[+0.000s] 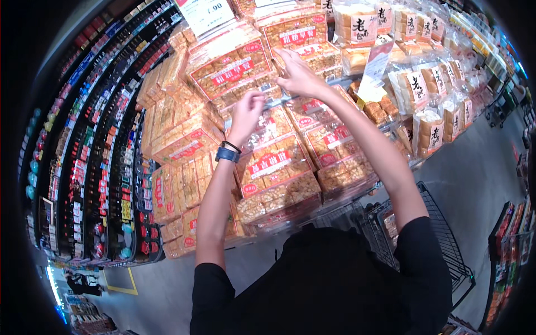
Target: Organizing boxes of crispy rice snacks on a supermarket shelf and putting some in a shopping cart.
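Observation:
Clear packs of golden, puffed-grain snack blocks with red labels lie stacked in front of me. My left hand [248,114], with a dark band and a black cord at the wrist, hovers over the near rows with its fingers curled in; nothing shows in them. Below it lies a snack pack [273,167]. Farther up and to the right, my right hand [300,76] has its fingers stretched out, holding nothing visible. It is nearest to an upright snack pack [296,36] at the back; whether it touches the packs I cannot tell. Another upright pack [231,70] stands to its left.
Bagged bread loaves [430,131] fill the display's right side, beside a price card [377,67]. More snack packs [181,142] pile up on the left. Tall stocked shelves [89,156] curve along the far left. A black wire shopping cart [444,240] stands at the right, near my elbow.

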A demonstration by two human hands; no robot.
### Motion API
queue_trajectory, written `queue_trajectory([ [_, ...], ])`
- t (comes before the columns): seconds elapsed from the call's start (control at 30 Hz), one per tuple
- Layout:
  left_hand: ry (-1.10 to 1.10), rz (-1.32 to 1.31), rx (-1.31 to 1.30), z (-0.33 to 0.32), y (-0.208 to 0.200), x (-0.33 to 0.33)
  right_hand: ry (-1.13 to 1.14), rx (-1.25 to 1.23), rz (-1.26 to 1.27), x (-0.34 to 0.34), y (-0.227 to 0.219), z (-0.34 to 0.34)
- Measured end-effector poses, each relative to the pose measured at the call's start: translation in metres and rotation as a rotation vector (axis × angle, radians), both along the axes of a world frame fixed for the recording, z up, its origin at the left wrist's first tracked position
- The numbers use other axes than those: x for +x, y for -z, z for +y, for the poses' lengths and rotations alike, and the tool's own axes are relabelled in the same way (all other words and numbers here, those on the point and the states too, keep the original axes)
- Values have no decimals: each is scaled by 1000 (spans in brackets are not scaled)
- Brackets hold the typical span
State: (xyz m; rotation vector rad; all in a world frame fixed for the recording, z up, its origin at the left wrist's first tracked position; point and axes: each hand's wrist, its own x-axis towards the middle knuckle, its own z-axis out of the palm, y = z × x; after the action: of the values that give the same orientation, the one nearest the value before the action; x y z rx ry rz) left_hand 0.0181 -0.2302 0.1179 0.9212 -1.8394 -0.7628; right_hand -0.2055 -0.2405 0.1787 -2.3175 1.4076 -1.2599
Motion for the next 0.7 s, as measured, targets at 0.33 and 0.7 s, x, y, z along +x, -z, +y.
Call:
queue_trajectory([
  [0.33,605,-830,-1034,181,-21,-215,442,-23,-523,-207,123,334],
  [0.7,1433,-607,-1313,375,119,-450,1461,945,-213,-316,428,694],
])
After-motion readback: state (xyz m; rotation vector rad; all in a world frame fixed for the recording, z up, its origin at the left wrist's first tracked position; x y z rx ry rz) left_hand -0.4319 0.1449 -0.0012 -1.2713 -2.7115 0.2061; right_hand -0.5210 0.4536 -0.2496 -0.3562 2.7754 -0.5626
